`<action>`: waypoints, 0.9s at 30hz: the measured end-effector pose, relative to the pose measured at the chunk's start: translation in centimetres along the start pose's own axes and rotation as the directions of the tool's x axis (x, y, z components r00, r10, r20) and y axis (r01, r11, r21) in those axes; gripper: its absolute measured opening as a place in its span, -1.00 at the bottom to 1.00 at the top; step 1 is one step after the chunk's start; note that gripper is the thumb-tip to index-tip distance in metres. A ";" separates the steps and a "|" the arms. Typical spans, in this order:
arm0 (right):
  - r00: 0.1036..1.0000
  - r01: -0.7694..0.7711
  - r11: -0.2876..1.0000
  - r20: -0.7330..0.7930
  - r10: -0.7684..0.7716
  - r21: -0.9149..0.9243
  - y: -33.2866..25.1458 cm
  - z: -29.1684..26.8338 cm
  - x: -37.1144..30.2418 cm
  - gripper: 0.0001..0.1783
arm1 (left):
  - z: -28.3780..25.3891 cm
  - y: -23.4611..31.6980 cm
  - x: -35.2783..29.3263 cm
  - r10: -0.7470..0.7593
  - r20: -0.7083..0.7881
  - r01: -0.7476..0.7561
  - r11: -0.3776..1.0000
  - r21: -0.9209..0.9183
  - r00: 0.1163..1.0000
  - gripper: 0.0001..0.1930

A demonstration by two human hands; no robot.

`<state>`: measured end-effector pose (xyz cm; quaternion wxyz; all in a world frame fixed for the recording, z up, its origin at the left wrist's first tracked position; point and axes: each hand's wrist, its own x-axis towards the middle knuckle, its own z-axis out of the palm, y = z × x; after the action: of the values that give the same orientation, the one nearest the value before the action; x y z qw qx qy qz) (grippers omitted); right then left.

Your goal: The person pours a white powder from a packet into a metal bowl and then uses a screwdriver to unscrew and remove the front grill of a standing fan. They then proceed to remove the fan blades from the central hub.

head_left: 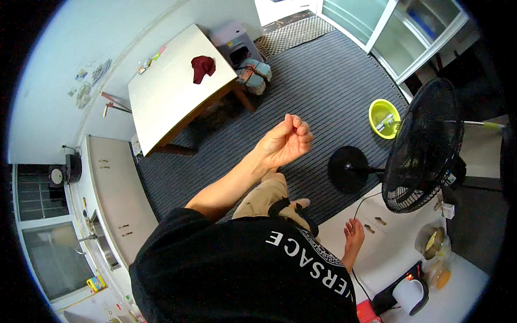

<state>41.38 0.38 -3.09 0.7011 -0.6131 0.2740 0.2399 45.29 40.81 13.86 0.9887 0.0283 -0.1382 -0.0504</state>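
My left hand (285, 141) is raised in front of my body over the dark ribbed floor, palm turned up. Its fingers are curled in with the thumb against them, and nothing shows in them. My right hand (354, 235) hangs low at my right side, its fingers slightly apart and holding nothing. Beside it runs a thin black cord (360, 207), and the white cabinet front (385, 239) is close by. Whether the hand touches the cord I cannot tell. Ahead on the right stands a black pedestal fan (425, 145) on a round base (347, 169).
A white-topped table (167, 81) with a dark red cap (203, 69) stands at the left. Beyond it are a tied bundle (254, 75) and a lilac-grey box (232, 40). A yellow-green basin (379, 110) is behind the fan. A white kettle-like vessel (407, 293) and a metal bowl (431, 240) sit at the lower right.
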 end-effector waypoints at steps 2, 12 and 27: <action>0.999 0.006 1.000 -0.041 -0.005 0.017 -0.1 0.7 -0.1 -0.62 | -0.1 1.5 0.1 -0.001 -0.115 0.009 0.998 0.064 0.993 -0.68; 0.961 0.065 0.996 -0.272 -0.047 0.060 2.9 8.8 -1.0 -0.58 | -4.2 13.7 3.2 -0.268 -0.002 0.262 0.940 0.217 0.963 -0.35; 0.879 0.118 0.971 -0.477 -0.004 0.209 8.9 27.4 -9.2 -0.69 | 1.8 21.6 10.7 -0.150 -0.021 0.033 0.082 0.996 0.989 -0.88</action>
<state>31.09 28.71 -0.65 0.6868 -0.5753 0.4433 0.0269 57.07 61.05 19.97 0.6977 0.6943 -0.1764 -0.0065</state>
